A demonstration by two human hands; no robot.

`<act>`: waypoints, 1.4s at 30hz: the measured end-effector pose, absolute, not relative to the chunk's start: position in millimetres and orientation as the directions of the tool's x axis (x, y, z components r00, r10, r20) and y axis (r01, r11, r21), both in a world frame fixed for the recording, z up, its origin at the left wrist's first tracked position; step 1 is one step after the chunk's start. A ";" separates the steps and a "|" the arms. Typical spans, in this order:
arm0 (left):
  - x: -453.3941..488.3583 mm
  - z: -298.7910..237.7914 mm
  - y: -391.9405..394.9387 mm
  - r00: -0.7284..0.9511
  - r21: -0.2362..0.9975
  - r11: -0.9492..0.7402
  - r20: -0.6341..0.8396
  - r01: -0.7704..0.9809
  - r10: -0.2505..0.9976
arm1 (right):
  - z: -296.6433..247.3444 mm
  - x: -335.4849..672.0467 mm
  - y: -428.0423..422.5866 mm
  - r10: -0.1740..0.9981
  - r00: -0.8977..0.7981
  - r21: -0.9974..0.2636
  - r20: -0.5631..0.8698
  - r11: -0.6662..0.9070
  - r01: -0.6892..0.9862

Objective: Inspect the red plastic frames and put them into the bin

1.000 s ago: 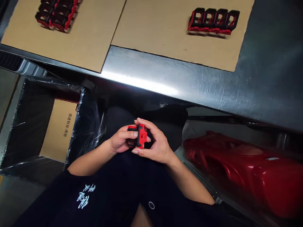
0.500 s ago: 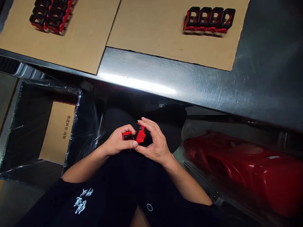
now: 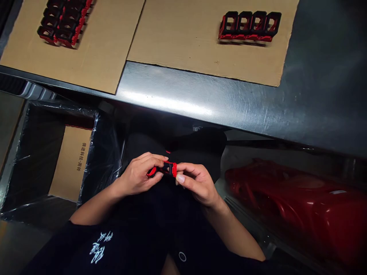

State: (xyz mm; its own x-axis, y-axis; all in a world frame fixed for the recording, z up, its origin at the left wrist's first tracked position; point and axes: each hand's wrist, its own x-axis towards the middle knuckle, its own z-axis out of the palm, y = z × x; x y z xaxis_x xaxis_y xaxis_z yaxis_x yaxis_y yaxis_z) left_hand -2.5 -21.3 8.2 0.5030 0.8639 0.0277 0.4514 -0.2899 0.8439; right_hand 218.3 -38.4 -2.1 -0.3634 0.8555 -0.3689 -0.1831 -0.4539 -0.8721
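My left hand [image 3: 143,172] is closed around a small red-and-black plastic part [image 3: 169,168], thumb below and fingers above. At the part's red right end, my right hand [image 3: 197,183] pinches with thumb and forefinger. More red and black plastic [image 3: 151,172] shows between the left thumb and fingers; whether it is a second piece I cannot tell. Both hands are over my dark lap, in front of the table edge. A tiny red spot [image 3: 168,152] shows just beyond the left fingertips.
Cardboard sheets [image 3: 172,42] cover part of the metal table [image 3: 183,89]. On them stand a row of red-and-black parts [image 3: 249,26] at right and a block of several more [image 3: 64,23] at left. A plastic-lined bin [image 3: 100,152] is at left, with cardboard inside; bagged red mouldings [image 3: 301,198] lie at right.
The part between my hands has turned, its black-framed opening now showing. My right hand has gone from cupping it to a thumb-and-finger pinch at its right end. The left fingers now reach over it.
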 end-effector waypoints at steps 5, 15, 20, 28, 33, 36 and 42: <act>-5.8 5.8 -19.0 0.565 0.782 -0.437 0.134 0.445 0.814 | -1.1 210.4 -40.0 0.862 -0.348 -0.879 -0.369 -0.445 -0.171; 2.4 -2.3 -33.8 0.341 0.971 -0.101 0.021 0.217 0.940 | -8.3 206.0 -40.7 0.941 -0.286 -0.972 0.180 0.216 0.096; 6.7 -6.3 -37.6 0.303 0.952 -0.171 0.090 0.253 0.949 | -11.9 202.5 -40.2 0.893 -0.311 -0.911 0.324 0.383 0.151; 7.4 -14.1 -33.5 0.325 0.870 -0.433 0.349 0.236 0.879 | -16.5 200.7 -41.3 0.885 -0.329 -0.913 0.330 0.387 0.127; 8.1 -13.6 -36.3 0.300 0.856 -0.444 0.364 0.266 0.882 | -11.1 206.7 -40.1 0.926 -0.342 -0.981 0.157 0.185 0.053; 8.7 -13.5 -38.0 0.309 0.837 -0.471 0.387 0.278 0.869 | -8.3 212.8 -38.6 0.951 -0.308 -0.999 0.031 0.035 0.008; 11.8 -20.6 -40.2 0.351 0.699 -0.600 0.490 0.388 0.798 | -3.8 209.4 -41.7 0.956 -0.270 -0.982 -0.115 -0.149 -0.112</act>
